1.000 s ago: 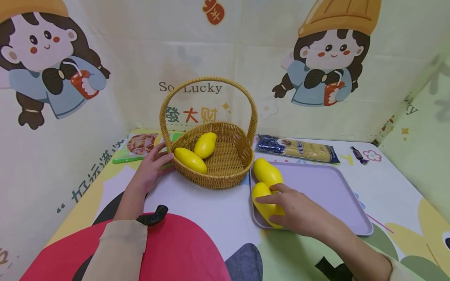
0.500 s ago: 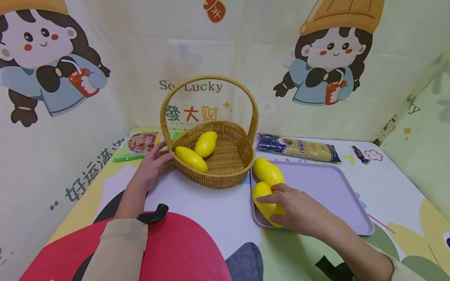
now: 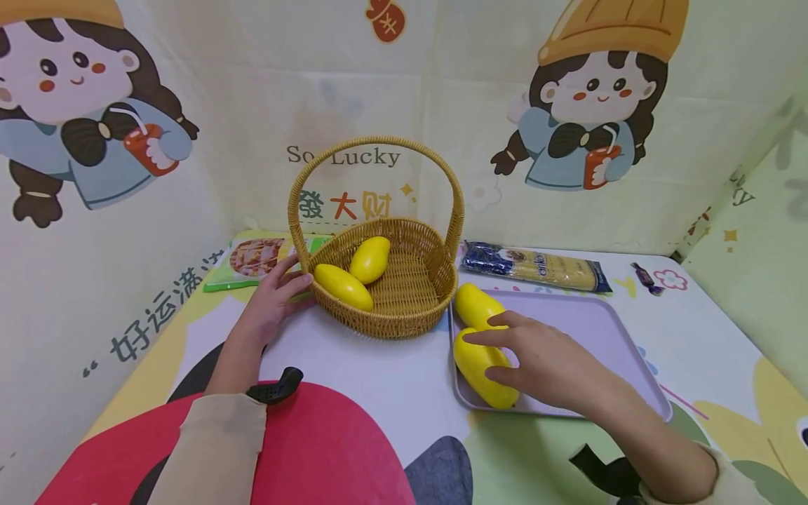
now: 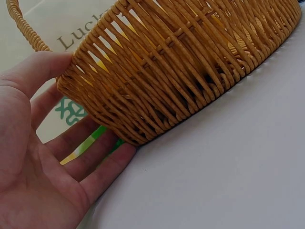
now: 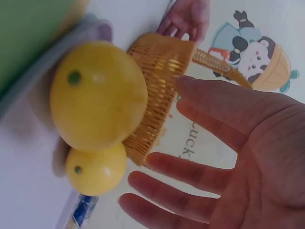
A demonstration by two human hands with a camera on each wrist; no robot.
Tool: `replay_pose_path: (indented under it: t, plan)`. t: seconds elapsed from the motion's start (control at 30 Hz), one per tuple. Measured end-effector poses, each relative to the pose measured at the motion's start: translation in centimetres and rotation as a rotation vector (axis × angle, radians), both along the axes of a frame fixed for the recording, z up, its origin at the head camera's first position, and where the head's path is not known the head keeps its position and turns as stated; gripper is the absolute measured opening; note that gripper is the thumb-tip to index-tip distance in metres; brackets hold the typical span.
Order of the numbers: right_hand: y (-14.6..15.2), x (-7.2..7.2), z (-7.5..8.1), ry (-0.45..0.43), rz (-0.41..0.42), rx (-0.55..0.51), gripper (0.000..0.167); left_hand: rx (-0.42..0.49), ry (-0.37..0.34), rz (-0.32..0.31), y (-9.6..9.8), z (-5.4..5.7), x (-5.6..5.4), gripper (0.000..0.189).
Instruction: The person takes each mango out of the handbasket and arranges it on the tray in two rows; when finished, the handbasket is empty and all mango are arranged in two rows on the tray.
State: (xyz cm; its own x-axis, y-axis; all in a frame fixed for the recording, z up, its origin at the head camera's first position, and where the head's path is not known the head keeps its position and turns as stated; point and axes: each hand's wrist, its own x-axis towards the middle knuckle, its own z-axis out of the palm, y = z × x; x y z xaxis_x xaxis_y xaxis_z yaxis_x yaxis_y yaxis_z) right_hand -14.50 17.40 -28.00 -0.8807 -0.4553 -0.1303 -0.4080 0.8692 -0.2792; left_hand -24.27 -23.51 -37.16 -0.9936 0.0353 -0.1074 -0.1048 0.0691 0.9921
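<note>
A wicker basket (image 3: 391,324) with a tall handle stands at the centre back, two yellow mangoes (image 3: 343,286) lying in its left half. My left hand (image 3: 271,301) rests against the basket's left side. In the left wrist view its thumb meets the rim and its extended fingers lie along the outer wall. Two more mangoes, the near one (image 3: 482,372) and the far one (image 3: 477,306), lie side by side at the left end of a lilac tray (image 3: 581,337). My right hand (image 3: 543,358) hovers over them, fingers spread; the right wrist view shows its palm holding nothing.
Behind the tray lies a blue and yellow pack of pasta (image 3: 536,266). A small dark wrapped candy (image 3: 647,278) is at the far right. A green-edged food packet (image 3: 252,259) lies flat behind my left hand. A patterned cloth wall (image 3: 404,105) closes off the back.
My right hand has loosened from the near mango and lifted slightly away. That mango's lower end has shifted a little right on the tray. My left hand stays at the basket.
</note>
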Motion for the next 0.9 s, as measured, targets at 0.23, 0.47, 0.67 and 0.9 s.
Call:
replay_pose_path:
  t: [0.23, 0.47, 0.67, 0.9]
  plan:
    - [0.1, -2.1, 1.2, 0.035, 0.095, -0.1, 0.044, 0.0, 0.005, 0.001, -0.1, 0.0, 0.1, 0.073]
    - [-0.7, -4.4, 2.2, -0.024, 0.184, -0.16, 0.044, 0.007, 0.006, 0.01, 0.1, -0.1, 0.0, 0.074]
    - [-2.0, -6.7, 3.1, -0.05, 0.239, -0.168, 0.045, 0.021, -0.002, 0.007, 0.2, -0.4, -0.1, 0.074]
    - [-4.4, -9.2, 4.5, -0.082, 0.262, -0.153, 0.048, 0.02, 0.005, 0.011, -0.1, -0.2, 0.0, 0.075]
